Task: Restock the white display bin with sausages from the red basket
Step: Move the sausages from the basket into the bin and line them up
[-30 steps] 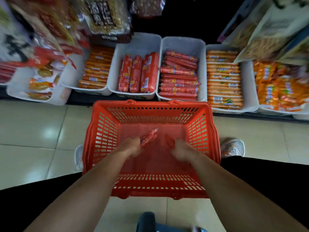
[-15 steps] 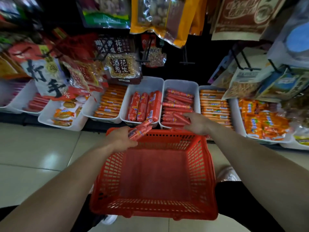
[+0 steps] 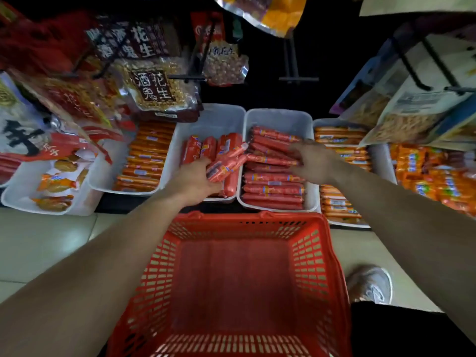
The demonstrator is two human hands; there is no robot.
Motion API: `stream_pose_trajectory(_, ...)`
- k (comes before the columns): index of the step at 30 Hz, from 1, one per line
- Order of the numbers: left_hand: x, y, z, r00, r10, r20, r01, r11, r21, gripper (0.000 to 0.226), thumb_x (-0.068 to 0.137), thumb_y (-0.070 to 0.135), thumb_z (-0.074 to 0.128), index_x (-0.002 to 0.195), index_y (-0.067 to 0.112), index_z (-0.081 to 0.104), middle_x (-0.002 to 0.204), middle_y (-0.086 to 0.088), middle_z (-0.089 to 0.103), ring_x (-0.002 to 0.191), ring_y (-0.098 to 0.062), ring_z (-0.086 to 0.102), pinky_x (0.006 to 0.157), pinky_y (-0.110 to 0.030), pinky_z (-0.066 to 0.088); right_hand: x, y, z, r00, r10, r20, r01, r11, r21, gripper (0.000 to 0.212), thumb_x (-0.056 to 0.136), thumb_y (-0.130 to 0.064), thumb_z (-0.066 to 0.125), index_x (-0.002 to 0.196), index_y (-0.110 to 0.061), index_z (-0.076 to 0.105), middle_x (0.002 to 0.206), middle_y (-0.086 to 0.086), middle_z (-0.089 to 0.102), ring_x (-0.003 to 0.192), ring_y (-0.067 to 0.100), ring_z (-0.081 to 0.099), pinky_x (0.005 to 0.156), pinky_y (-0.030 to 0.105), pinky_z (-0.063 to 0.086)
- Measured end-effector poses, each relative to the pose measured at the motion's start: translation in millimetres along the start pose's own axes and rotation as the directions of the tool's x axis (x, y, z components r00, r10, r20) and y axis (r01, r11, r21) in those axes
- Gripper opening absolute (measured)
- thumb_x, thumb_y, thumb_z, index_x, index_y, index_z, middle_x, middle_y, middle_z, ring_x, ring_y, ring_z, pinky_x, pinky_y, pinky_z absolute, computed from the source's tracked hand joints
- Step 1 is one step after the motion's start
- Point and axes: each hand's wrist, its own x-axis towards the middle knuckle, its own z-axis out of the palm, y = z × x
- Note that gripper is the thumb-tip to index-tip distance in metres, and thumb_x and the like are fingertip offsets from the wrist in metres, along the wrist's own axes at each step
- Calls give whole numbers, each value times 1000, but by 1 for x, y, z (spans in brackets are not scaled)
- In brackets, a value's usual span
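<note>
Below the hanging snack bags, in the head view, a row of white bins lines a low shelf. The white display bin [image 3: 278, 119] at centre holds slim red sausages [image 3: 273, 189] stacked crosswise, nearly to its front wall. Just left of it, another bin [image 3: 213, 122] holds thicker red sausages standing side by side. Orange sausages [image 3: 144, 155] fill the bin beyond that, and more orange sausages [image 3: 337, 150] fill the one on the right.

The left hand [image 3: 193, 179] grips a bundle of sausages [image 3: 226, 162] over the wall between the two middle bins. The right hand [image 3: 311, 161] lies on the sausages inside the display bin; it is blurred, so I cannot tell whether its fingers pinch anything.

The red basket [image 3: 244, 222] sits nearest the camera, its floor fully in view. Peanut bags [image 3: 154, 86] hang over the left bins. A pale shoe [image 3: 371, 284] stands on the glossy tiled floor [image 3: 46, 240] beside the basket.
</note>
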Motion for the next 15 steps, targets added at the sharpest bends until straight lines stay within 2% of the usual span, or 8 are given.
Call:
stream_pose_trajectory(4, 51, 45, 28, 996, 91, 13, -92, 992, 92, 40, 78, 34, 77, 113, 27, 60, 97, 3, 67, 77, -15, 62, 62, -26, 42, -16, 45, 10, 984, 150, -97, -136, 981, 140, 54, 88, -28, 65, 139, -21, 49, 126, 9, 60, 114, 32, 59, 90, 37, 47)
stream_pose_trajectory(9, 93, 91, 64, 971, 228, 76, -240, 901, 362, 53, 80, 42, 78, 127, 32, 56, 118, 0, 67, 100, -23, 62, 76, -30, 44, -25, 75, 24, 951, 268, -151, -225, 941, 254, 54, 89, -25, 64, 140, -19, 48, 123, 5, 61, 113, 30, 60, 90, 40, 51)
stream_pose_trajectory(11, 104, 98, 74, 958, 278, 71, -281, 859, 427, 61, 79, 47, 78, 132, 33, 53, 130, 2, 63, 115, -23, 59, 88, -34, 46, -25, 76, 28, 938, 293, -186, -235, 931, 280, 58, 87, -25, 64, 142, -18, 46, 129, 8, 57, 116, 31, 58, 93, 42, 50)
stream_pose_trajectory(13, 109, 98, 79, 950, 309, 49, -294, 829, 475, 76, 77, 54, 76, 142, 29, 46, 144, 0, 52, 132, -25, 46, 105, -41, 40, -23, 69, 33, 938, 283, -201, -225, 937, 269, 66, 86, -27, 66, 146, -17, 41, 138, 12, 48, 125, 35, 50, 99, 46, 47)
stream_pose_trajectory(15, 104, 92, 80, 950, 312, 13, -286, 851, 441, 88, 76, 55, 77, 149, 26, 38, 151, -2, 42, 138, -27, 36, 114, -47, 34, -18, 56, 36, 957, 219, -189, -184, 965, 188, 72, 86, -32, 64, 150, -17, 35, 145, 13, 39, 133, 37, 39, 106, 49, 40)
